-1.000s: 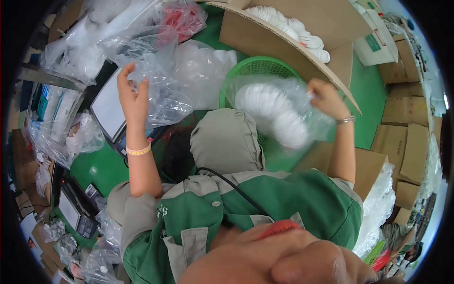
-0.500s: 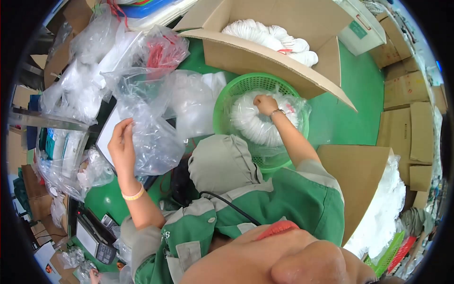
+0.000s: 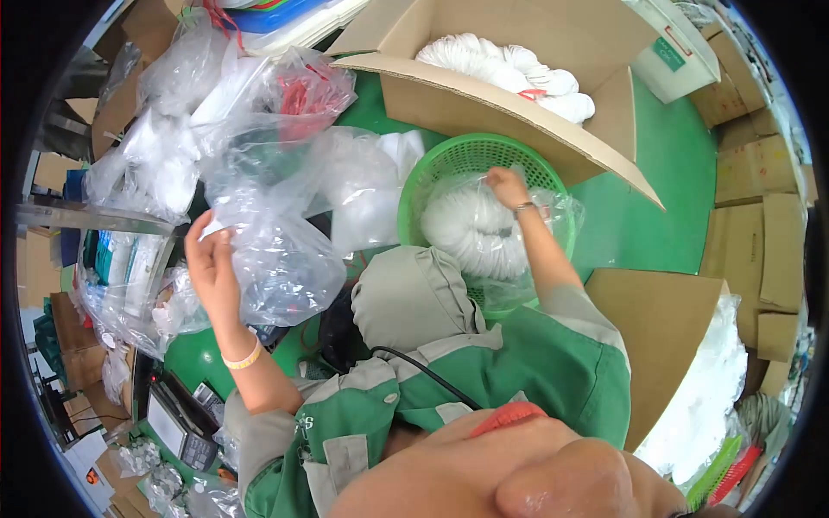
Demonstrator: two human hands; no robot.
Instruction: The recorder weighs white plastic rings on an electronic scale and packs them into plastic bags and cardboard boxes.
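My right hand (image 3: 509, 187) is closed, its curled fingers pinching the film of a clear plastic bag (image 3: 566, 210) at the far side of a green mesh basket (image 3: 411, 186). Inside that bag lies a thick coil of white cord (image 3: 471, 237), partly veiled by wrinkled film. On the left, my left hand (image 3: 213, 268) is raised with thumb and fingers apart, holding nothing that I can make out. Right beside it spreads a large, loose clear plastic bag (image 3: 289, 268).
Beyond the basket, an open cardboard box (image 3: 509, 108) holds more white coils (image 3: 496, 65), one with a red tie. Another carton (image 3: 652, 337) stands at my right. Crumpled plastic bags (image 3: 164, 164) heap up at the left, near a metal bar (image 3: 95, 218) and a scale (image 3: 177, 423).
My right hand has shifted slightly, and film now covers more of the coil. The fingers of my left hand have spread and moved a little left. The whole view has shifted slightly.
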